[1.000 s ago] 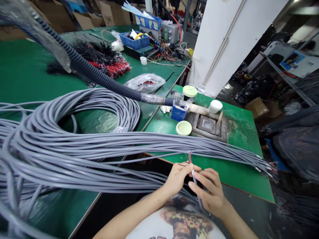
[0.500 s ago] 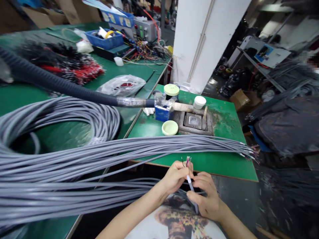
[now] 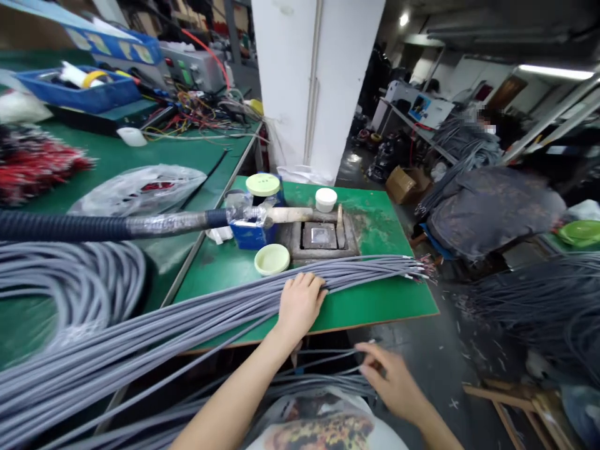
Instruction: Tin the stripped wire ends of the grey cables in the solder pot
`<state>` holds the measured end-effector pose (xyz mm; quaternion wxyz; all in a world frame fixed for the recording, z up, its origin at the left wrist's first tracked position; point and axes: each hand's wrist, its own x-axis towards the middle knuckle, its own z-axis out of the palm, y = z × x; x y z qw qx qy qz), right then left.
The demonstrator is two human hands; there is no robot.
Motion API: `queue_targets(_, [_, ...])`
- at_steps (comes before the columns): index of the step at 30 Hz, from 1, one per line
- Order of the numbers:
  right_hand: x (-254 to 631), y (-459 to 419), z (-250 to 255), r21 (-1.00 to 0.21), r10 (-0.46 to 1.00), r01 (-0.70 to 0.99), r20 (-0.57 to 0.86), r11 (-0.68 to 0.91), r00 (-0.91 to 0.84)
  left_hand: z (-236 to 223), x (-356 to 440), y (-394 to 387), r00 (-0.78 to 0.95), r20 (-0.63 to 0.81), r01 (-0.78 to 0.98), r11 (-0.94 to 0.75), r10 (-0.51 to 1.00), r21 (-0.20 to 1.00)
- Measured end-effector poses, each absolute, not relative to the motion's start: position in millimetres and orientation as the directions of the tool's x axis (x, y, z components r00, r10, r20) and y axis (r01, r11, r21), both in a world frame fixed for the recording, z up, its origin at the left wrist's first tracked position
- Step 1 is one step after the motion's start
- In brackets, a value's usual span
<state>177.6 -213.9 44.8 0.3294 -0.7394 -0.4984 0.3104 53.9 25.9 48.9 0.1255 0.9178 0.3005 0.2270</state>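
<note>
A long bundle of grey cables (image 3: 244, 297) stretches across the green bench, its stripped ends with thin coloured wires (image 3: 425, 267) at the right. My left hand (image 3: 300, 302) lies over this bundle near the bench's front edge, its fingers curled round the cables. Below the edge, my right hand (image 3: 391, 378) hangs with thumb and index finger apart. Lower grey cables (image 3: 323, 381) run across just above my lap, and a few reach up to the right fingertips; whether they touch cannot be made out.
Behind the bundle are a soldering pot (image 3: 321, 236), a pale green dish (image 3: 272, 259), a blue box (image 3: 253, 234) and a white tub (image 3: 325, 199). A dark ribbed hose (image 3: 60, 226) crosses from the left. A wooden stool (image 3: 510, 400) stands at the lower right.
The single cable with bared wires has left my hands. My left hand has moved up and left onto the bundle, the right has opened and shifted slightly right. The view has turned right.
</note>
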Motion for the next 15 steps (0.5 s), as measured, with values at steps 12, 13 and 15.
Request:
queue_targets(12, [151.0, -91.9, 27.6, -0.84, 0.953, -0.497, -0.294, -0.218, 0.078, 47.3, 54.6, 25.0, 0.729, 0.369, 0.464, -0.812, 0.577, 0.354])
queue_targets(13, [153.2, -94.5, 29.2, -0.846, 0.947, -0.47, -0.314, -0.251, 0.061, 47.7, 55.2, 25.6, 0.734, 0.363, 0.473, -0.815, 0.574, 0.334])
queue_targets(15, [158.2, -100.8, 32.7, -0.86, 0.935, -0.419, -0.348, -0.291, 0.063, 49.7, 56.7, 26.7, 0.741, 0.346, 0.484, -0.815, 0.575, 0.317])
